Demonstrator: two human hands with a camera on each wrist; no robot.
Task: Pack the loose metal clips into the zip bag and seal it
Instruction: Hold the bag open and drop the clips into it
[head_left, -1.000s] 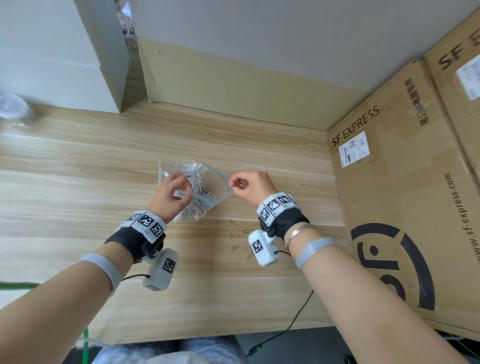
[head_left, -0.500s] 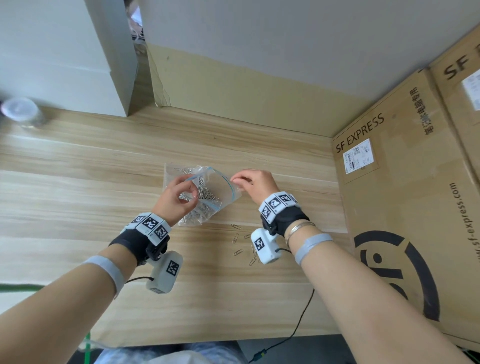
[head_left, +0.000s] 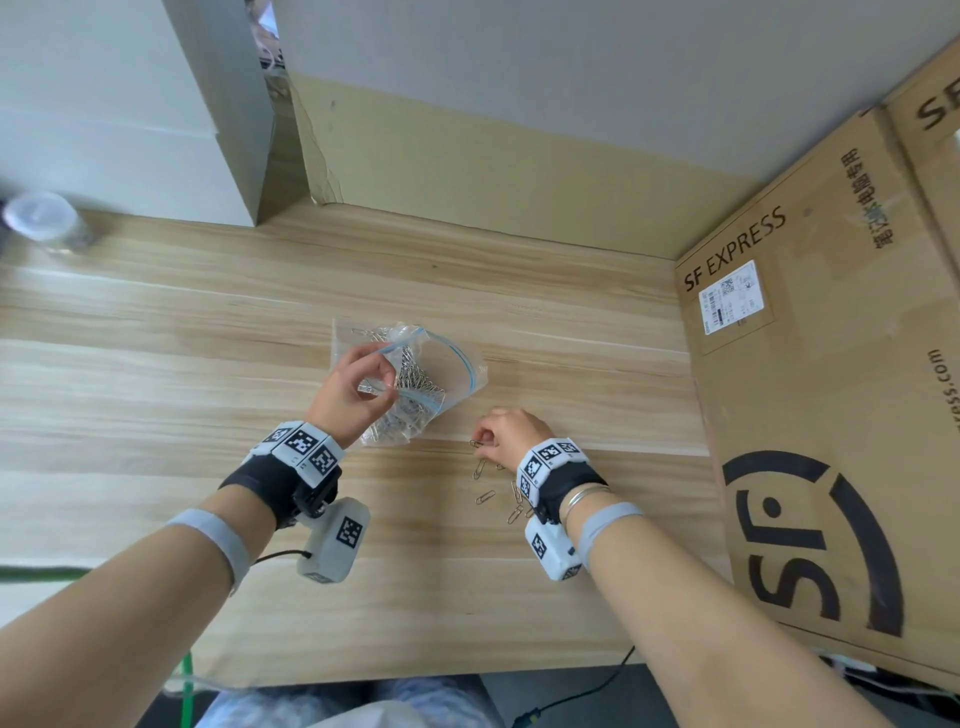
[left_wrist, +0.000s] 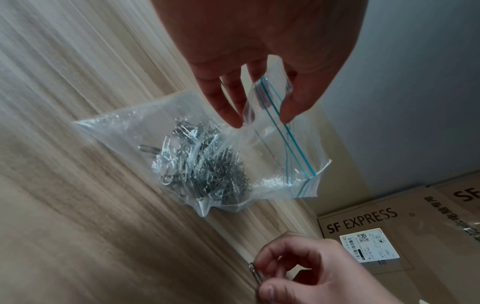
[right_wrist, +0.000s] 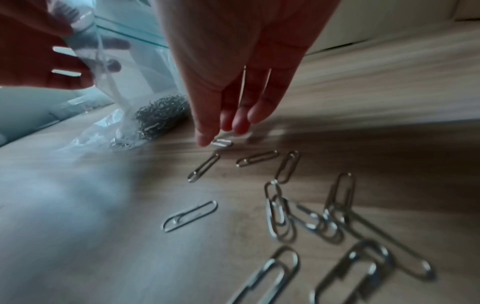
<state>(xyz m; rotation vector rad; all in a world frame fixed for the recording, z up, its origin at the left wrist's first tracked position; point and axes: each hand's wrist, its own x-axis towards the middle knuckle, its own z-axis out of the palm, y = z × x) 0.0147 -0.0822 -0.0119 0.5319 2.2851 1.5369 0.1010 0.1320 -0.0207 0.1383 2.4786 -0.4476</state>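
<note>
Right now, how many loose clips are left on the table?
Roughly 11 loose clips: one pinched by the right hand, four spread just behind it, six overlapping nearest the wrist camera; overlaps may hide more.

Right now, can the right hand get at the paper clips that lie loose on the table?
Probably yes. The right hand hangs just over the loose paper clips on the wooden table, its fingertips at the nearest one. Nothing covers them; the zip bag is to the side.
</note>
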